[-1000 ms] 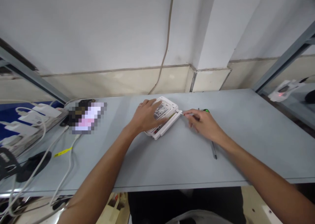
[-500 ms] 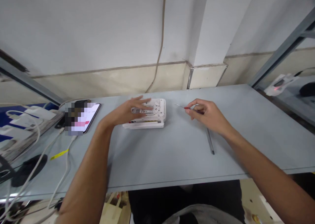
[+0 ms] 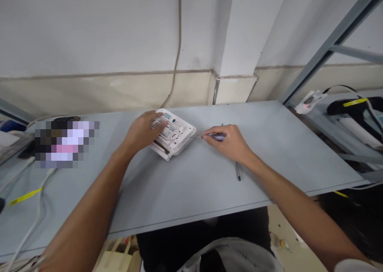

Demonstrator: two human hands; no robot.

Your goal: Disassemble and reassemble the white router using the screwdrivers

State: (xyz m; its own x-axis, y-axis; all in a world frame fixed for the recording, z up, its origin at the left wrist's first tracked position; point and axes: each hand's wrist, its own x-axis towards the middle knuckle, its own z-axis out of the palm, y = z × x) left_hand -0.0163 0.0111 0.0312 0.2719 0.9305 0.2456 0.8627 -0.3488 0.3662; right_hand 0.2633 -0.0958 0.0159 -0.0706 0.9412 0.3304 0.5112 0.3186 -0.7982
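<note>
A white router (image 3: 181,129) with a vented face lies turned at an angle on the grey table. My left hand (image 3: 146,129) grips its left side, thumb across the vented face and fingers at the far edge. In my right hand (image 3: 229,140) is a slim screwdriver (image 3: 217,136) with a purplish handle, pinched in the fingers. Its thin shaft points left and reaches the router's right corner; whether the tip touches or enters it, I cannot tell. A dark pen-like rod (image 3: 238,171) lies beneath my right hand, its upper part partly hidden.
A phone (image 3: 70,140), blurred out, lies at the left with white cables (image 3: 38,208) and a yellow tag (image 3: 26,196). Metal shelf posts (image 3: 329,44) rise at the right, near a white plug unit (image 3: 309,101). A wall (image 3: 119,92) borders the table (image 3: 179,196) behind.
The router has been turned, its right end now nearer me. My left hand has closed on its side. My right hand has brought the screwdriver to its right corner. The view has shifted right.
</note>
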